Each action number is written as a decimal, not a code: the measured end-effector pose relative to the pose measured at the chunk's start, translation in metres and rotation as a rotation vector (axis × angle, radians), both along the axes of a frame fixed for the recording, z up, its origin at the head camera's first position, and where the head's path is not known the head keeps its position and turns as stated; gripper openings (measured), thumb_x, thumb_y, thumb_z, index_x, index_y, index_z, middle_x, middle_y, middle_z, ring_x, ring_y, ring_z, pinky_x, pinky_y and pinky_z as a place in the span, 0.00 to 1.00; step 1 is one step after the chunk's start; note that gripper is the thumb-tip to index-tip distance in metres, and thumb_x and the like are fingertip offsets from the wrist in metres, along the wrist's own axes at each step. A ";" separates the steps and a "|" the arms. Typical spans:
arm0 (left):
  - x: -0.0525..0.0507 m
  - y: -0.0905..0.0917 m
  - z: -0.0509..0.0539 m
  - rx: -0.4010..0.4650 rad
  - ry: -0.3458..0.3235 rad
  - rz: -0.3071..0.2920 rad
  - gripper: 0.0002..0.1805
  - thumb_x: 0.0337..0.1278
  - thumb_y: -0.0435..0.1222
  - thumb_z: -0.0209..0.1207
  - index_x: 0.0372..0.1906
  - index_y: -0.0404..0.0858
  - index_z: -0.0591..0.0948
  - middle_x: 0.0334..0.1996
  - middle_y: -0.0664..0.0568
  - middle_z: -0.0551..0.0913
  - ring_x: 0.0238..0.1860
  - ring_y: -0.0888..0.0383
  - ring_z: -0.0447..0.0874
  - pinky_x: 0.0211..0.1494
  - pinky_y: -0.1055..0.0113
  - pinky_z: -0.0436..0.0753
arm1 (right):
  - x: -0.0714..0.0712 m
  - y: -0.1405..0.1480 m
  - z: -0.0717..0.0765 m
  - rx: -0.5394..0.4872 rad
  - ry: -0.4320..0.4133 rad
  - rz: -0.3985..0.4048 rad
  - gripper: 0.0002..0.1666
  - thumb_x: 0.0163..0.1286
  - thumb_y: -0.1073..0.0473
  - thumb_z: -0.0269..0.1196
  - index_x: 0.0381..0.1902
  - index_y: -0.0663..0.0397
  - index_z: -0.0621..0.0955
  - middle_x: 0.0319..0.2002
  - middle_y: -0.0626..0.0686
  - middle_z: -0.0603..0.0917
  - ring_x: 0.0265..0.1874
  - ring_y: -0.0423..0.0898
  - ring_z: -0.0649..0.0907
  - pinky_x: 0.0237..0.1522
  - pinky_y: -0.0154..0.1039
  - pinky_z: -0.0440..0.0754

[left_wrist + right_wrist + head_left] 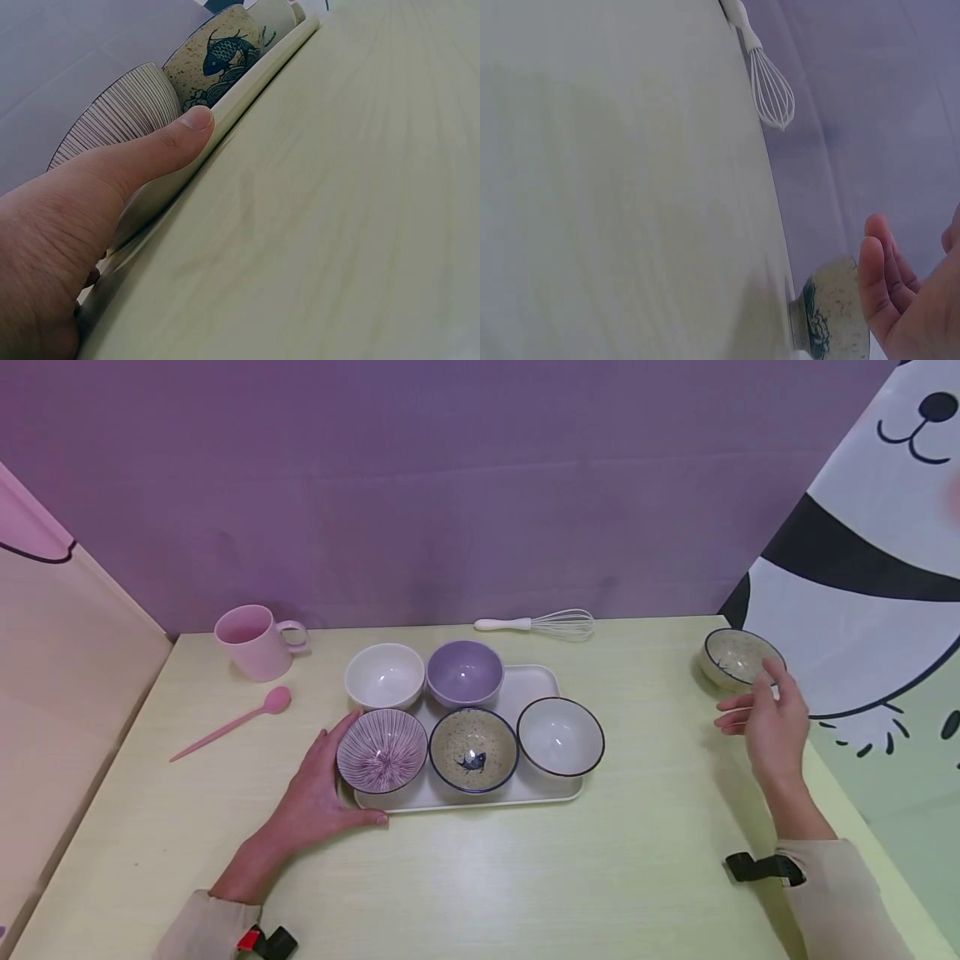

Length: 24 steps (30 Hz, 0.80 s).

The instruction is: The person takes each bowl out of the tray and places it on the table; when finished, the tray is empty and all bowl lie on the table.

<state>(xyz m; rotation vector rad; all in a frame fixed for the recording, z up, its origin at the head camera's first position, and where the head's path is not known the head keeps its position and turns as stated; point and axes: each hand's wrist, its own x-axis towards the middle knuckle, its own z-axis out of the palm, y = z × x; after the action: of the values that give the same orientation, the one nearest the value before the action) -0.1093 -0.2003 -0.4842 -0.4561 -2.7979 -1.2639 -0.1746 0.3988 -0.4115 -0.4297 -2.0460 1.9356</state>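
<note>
My left hand [318, 793] wraps round the front left corner of a white tray [531, 683], its thumb [169, 150] along the tray's front edge. Its other fingers lie beside a purple-striped bowl [382, 750]. Also on the tray are a white bowl [385, 675], a purple bowl [465, 673], a speckled bowl with a blue fish [474, 750] and a dark-rimmed white bowl [561, 737]. At the table's far right, my right hand [776, 727] is beside another speckled bowl [738, 656], fingers loosely bent. Whether it touches the bowl I cannot tell.
A pink mug [255, 643] and a pink spoon [236, 722] are at the left of the table [562, 877]. Behind the tray, a white-handled whisk [536, 623] lies along the back edge, by the purple backdrop [420, 493].
</note>
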 end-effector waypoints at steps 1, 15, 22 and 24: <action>0.000 0.000 0.000 0.001 0.000 0.000 0.86 0.25 0.55 0.93 0.92 0.51 0.50 0.85 0.40 0.65 0.86 0.34 0.57 0.91 0.32 0.48 | 0.002 -0.002 0.000 0.041 -0.002 0.018 0.35 0.92 0.53 0.48 0.90 0.50 0.59 0.23 0.42 0.90 0.16 0.39 0.88 0.23 0.28 0.89; 0.000 0.000 -0.001 0.005 0.000 -0.002 0.86 0.25 0.54 0.93 0.92 0.49 0.50 0.85 0.40 0.65 0.86 0.34 0.58 0.91 0.32 0.48 | 0.020 -0.042 -0.007 0.439 0.060 0.301 0.29 0.89 0.60 0.57 0.83 0.50 0.72 0.29 0.40 0.90 0.21 0.39 0.88 0.27 0.30 0.91; -0.001 -0.001 -0.002 0.008 0.001 -0.004 0.85 0.26 0.55 0.93 0.92 0.51 0.50 0.85 0.41 0.65 0.86 0.34 0.57 0.91 0.32 0.49 | 0.032 -0.066 -0.007 0.467 0.080 0.370 0.25 0.88 0.62 0.59 0.79 0.50 0.78 0.30 0.45 0.90 0.21 0.43 0.88 0.28 0.31 0.91; -0.001 -0.001 -0.001 0.007 -0.004 -0.003 0.85 0.26 0.56 0.93 0.92 0.51 0.50 0.85 0.41 0.65 0.86 0.34 0.57 0.91 0.32 0.48 | 0.036 -0.072 -0.006 0.462 0.088 0.391 0.25 0.88 0.62 0.59 0.78 0.50 0.79 0.29 0.48 0.90 0.21 0.44 0.88 0.27 0.32 0.91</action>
<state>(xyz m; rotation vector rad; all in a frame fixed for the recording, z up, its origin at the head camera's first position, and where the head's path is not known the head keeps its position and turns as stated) -0.1101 -0.2010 -0.4856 -0.4580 -2.7959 -1.2769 -0.1390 0.3264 -0.4179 0.1705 -2.5590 1.5417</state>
